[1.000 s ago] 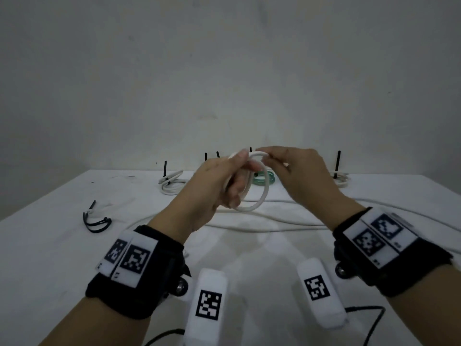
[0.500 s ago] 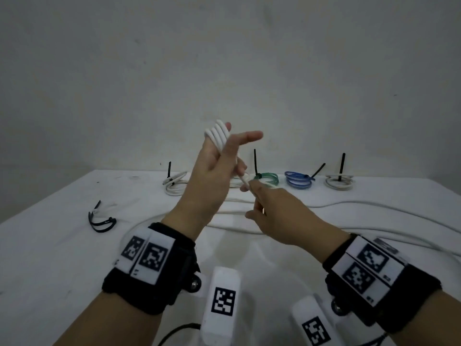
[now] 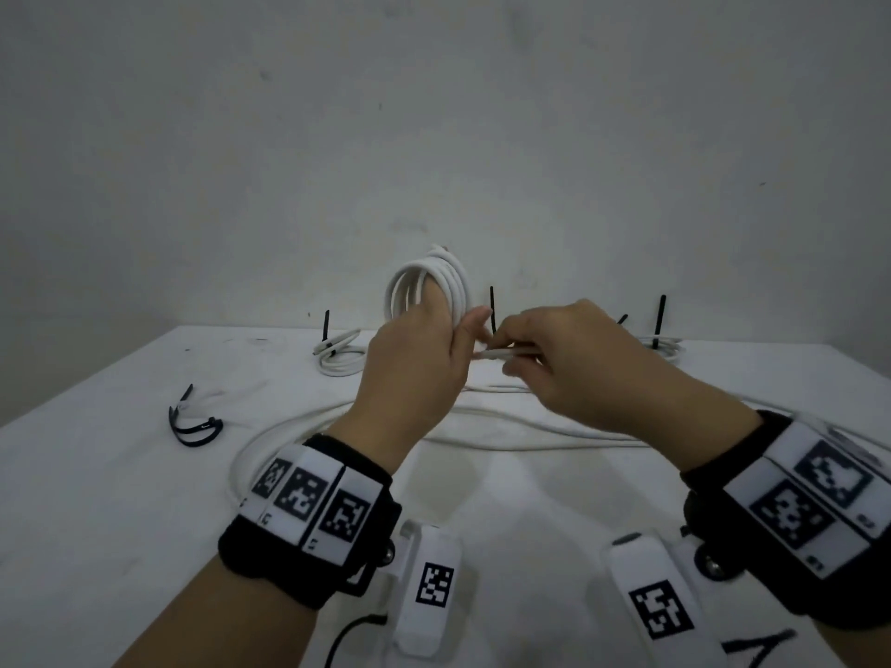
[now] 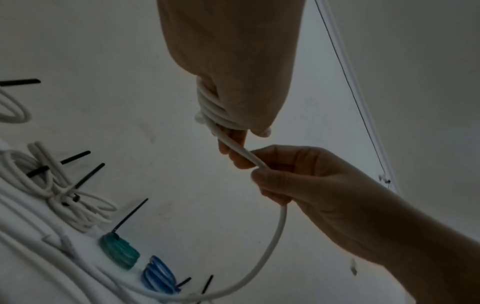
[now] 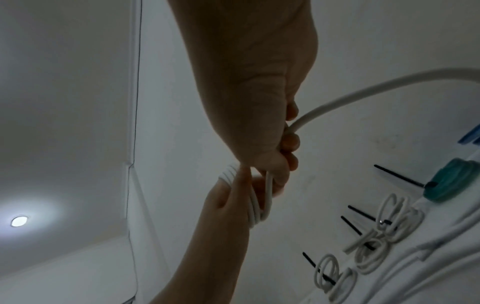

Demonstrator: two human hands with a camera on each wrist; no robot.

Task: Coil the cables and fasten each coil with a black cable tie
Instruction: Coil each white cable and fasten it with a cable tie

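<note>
A white cable coil [image 3: 429, 282] is wound in several turns round the fingers of my left hand [image 3: 434, 330], raised above the table; the thumb clamps the turns [image 4: 215, 111]. Just to its right, my right hand [image 3: 506, 344] grips the free strand of the white cable [image 3: 499, 353] close to the coil. In the left wrist view the strand [image 4: 272, 236] leaves the right hand [image 4: 298, 174] and curves down to the table. The right wrist view shows the same strand [image 5: 363, 90] entering the fist and the coil [image 5: 252, 207] on the left hand's fingers.
The rest of the white cable [image 3: 299, 426] lies in loose bends on the white table [image 3: 96, 499]. Tied coils stand along the back: white [image 3: 340, 354], green [image 4: 119, 253], blue [image 4: 158, 275], white [image 3: 660, 347]. Loose black cable ties [image 3: 195, 424] lie at the left.
My right hand has risen from below and brought the strand up beside my left hand. The left hand has turned its back to the head camera, and the coil stands above it.
</note>
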